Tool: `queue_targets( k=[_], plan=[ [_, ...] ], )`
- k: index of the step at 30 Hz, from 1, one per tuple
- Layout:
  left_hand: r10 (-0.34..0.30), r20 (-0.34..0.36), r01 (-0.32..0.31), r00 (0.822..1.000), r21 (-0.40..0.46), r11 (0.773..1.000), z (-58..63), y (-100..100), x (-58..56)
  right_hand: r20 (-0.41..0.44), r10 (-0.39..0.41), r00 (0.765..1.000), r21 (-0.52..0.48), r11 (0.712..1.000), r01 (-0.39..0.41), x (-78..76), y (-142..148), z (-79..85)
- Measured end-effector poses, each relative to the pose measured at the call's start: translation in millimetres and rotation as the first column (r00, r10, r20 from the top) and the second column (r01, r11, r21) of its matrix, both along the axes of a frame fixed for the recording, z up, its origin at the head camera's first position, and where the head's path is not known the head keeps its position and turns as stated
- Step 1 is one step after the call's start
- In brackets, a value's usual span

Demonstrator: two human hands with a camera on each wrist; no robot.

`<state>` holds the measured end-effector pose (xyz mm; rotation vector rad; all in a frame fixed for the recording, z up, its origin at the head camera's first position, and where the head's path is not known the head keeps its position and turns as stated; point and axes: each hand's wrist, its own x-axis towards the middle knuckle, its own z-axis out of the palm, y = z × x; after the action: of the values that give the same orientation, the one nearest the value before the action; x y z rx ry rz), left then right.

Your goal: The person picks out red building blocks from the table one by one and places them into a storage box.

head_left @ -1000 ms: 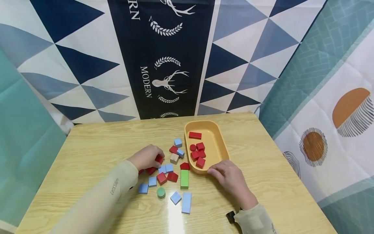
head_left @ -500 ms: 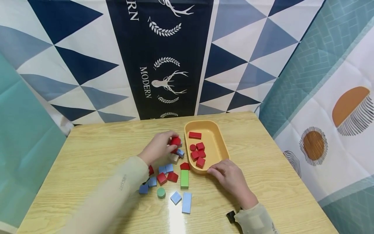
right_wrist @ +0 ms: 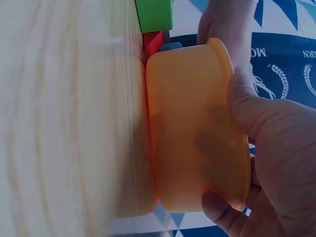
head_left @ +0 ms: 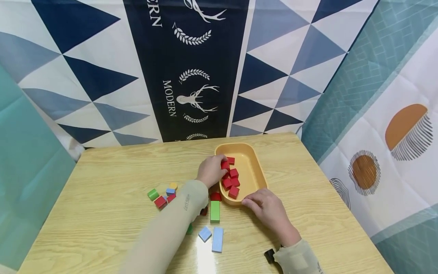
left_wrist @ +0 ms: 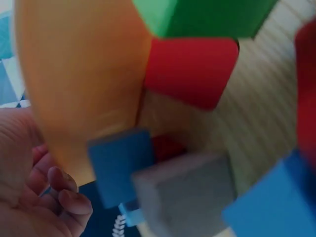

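My left hand (head_left: 210, 171) reaches over the left rim of the orange plastic tray (head_left: 252, 167), gripping a red block (head_left: 224, 165) between thumb and fingers. Several other red blocks (head_left: 234, 192) lie in the tray close under it. In the left wrist view the hand (left_wrist: 37, 182) shows beyond the tray's wall (left_wrist: 84, 74), and its block is hidden. My right hand (head_left: 268, 209) holds the tray's near right rim. The right wrist view has this hand's thumb (right_wrist: 243, 91) on the rim and a fingertip (right_wrist: 217, 207) against the outer wall.
Left of the tray, a green rectangular block (head_left: 215, 212), a red block (head_left: 215, 196) and two light blue blocks (head_left: 217, 239) lie on the wooden table (head_left: 113, 213). Farther left are a green block (head_left: 153, 195), a yellow piece (head_left: 173, 186) and red blocks (head_left: 160, 202). My left sleeve covers others.
My left hand has moved right from the loose blocks on the table to over the tray, carrying red. The right hand stays at the tray's rim.
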<state>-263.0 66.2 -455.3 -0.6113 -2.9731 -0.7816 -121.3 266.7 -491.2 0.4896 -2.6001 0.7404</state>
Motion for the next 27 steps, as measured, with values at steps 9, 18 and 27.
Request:
queue_targets(
  k=[9, 18, 27],
  plan=[
    [0.09, 0.017, -0.09, 0.996, 0.004, 0.996, -9.0, 13, 1.7, -0.031, -0.007, 0.999, 0.011, 1.0, 0.007, 0.0, 0, 0.0],
    [0.09, -0.044, -0.091, 0.995, -0.029, 0.995, -13.3, 16, 3.6, -0.042, 0.0, 0.999, 0.016, 1.0, 0.001, 0.9, 0, -1.8],
    [0.1, -0.068, -0.101, 0.993, -0.012, 0.995, -14.2, 14, 1.5, -0.015, -0.011, 1.0, 0.016, 1.0, 0.011, -0.8, -2, -0.4]
  ],
)
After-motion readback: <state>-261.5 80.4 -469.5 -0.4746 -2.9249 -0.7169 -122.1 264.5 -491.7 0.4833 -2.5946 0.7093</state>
